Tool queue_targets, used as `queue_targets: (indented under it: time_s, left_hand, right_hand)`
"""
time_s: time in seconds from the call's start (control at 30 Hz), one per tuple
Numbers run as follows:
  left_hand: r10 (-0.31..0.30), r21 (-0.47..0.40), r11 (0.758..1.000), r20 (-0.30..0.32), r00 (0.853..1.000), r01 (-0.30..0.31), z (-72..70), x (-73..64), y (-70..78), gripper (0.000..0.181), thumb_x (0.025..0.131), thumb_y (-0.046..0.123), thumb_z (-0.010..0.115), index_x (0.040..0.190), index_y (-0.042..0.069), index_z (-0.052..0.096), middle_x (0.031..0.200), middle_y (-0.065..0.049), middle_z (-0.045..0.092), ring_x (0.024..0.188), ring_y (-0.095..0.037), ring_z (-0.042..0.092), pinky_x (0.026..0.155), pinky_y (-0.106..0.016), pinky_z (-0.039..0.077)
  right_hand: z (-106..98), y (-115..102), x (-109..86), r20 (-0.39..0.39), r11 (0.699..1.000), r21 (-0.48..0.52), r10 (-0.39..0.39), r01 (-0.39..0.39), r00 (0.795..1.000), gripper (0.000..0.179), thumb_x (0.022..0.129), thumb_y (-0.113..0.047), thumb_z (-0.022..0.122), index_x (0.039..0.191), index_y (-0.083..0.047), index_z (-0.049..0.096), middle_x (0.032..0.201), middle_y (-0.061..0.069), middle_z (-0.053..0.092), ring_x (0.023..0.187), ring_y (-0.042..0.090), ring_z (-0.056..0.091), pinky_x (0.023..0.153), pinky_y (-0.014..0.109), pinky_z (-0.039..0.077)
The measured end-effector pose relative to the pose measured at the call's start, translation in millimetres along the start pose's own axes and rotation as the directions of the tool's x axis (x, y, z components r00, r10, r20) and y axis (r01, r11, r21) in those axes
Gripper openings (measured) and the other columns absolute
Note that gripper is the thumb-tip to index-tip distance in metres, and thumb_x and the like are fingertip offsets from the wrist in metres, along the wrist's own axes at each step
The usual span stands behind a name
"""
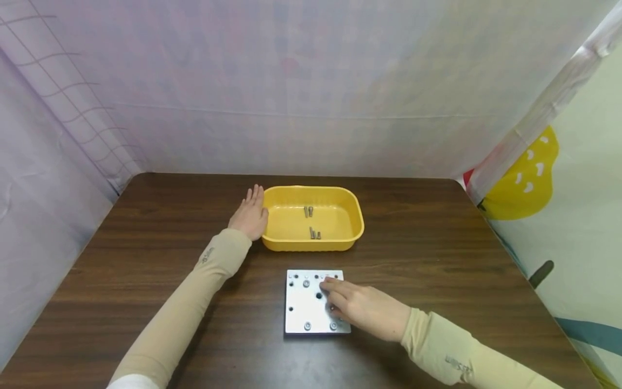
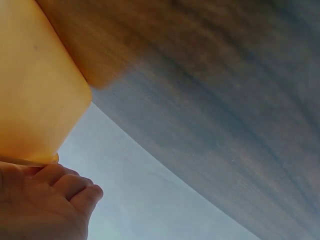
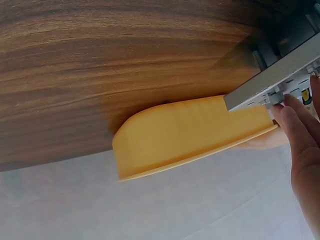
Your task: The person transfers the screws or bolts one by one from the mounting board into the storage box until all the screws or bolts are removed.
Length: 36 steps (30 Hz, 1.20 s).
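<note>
My left hand (image 1: 249, 216) rests against the left rim of a yellow plastic tray (image 1: 311, 246), its fingers nearly straight. Small metal screws (image 1: 312, 210) lie inside the tray in two little groups. In front of it is a square silver metal plate (image 1: 303, 308) with holes and seated socket-head screws (image 1: 308, 326). Over the plate's right side, my right hand (image 1: 366, 308) has its fingers bent down. The right wrist view has those fingertips at a screw (image 3: 274, 97) standing in the plate; the thumb's contact is partly hidden.
A dark wooden table (image 1: 437, 259) carries the plate and tray. Pale curtains (image 1: 311, 108) hang behind and at the left. At the right hangs a patterned cloth (image 1: 573, 248). Seen from the right wrist, the plate (image 3: 265, 82) stands raised, with screw shanks beneath it.
</note>
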<state>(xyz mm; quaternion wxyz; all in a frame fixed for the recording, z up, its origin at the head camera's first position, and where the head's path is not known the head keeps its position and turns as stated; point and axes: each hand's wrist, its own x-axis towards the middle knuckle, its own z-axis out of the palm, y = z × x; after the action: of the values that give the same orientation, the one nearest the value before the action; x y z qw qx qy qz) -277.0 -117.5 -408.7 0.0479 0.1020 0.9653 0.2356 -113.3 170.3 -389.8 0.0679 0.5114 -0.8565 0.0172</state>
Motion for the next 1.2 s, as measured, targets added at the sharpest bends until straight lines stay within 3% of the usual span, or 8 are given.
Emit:
queue_targets:
  time_s: [0.17,0.63,0.9,1.2]
  left_hand:
    - [0.001,0.005,1.000,-0.002,1.000,-0.001,0.3,0.7,-0.1,0.061,0.106,0.023,0.023,0.157,0.000,0.000,0.165,-0.018,-0.002,0.153,-0.033,0.000,0.127,-0.045,0.006]
    - [0.002,0.012,1.000,-0.016,1.000,-0.002,1.2,0.7,1.1,0.060,0.106,0.023,0.024,0.157,-0.001,0.003,0.165,-0.018,0.001,0.153,-0.034,0.003,0.127,-0.044,0.009]
    - [-0.001,0.010,1.000,-0.015,1.000,0.001,1.7,-0.8,1.8,0.060,0.107,0.023,0.024,0.157,-0.001,0.002,0.166,-0.018,0.001,0.153,-0.033,0.002,0.127,-0.044,0.008]
    - [0.006,0.009,1.000,-0.021,1.000,-0.006,0.5,-1.8,1.2,0.060,0.107,0.022,0.025,0.157,-0.001,0.003,0.165,-0.019,0.001,0.153,-0.035,0.003,0.127,-0.045,0.009]
  right_hand:
    - [-0.5,-0.2,0.9,0.016,1.000,0.000,-0.004,0.004,1.000,0.018,0.091,-0.020,0.070,0.102,-0.007,0.065,0.133,0.017,0.063,0.122,0.028,0.062,0.093,0.033,0.058]
    - [2.8,0.1,3.6,-0.033,0.996,-0.086,-0.038,0.035,0.999,0.020,0.090,-0.018,0.071,0.102,-0.003,0.065,0.127,0.018,0.065,0.118,0.027,0.064,0.091,0.030,0.058]
    - [-6.2,-1.7,5.2,-0.078,1.000,-0.029,-0.013,0.011,0.997,0.028,0.089,-0.017,0.072,0.109,0.000,0.064,0.126,0.018,0.066,0.117,0.027,0.065,0.092,0.031,0.057]
    - [-23.0,10.8,15.7,-0.148,0.999,0.046,0.008,-0.001,0.989,0.020,0.086,-0.012,0.075,0.099,-0.006,0.061,0.128,0.021,0.064,0.114,0.028,0.067,0.086,0.028,0.060]
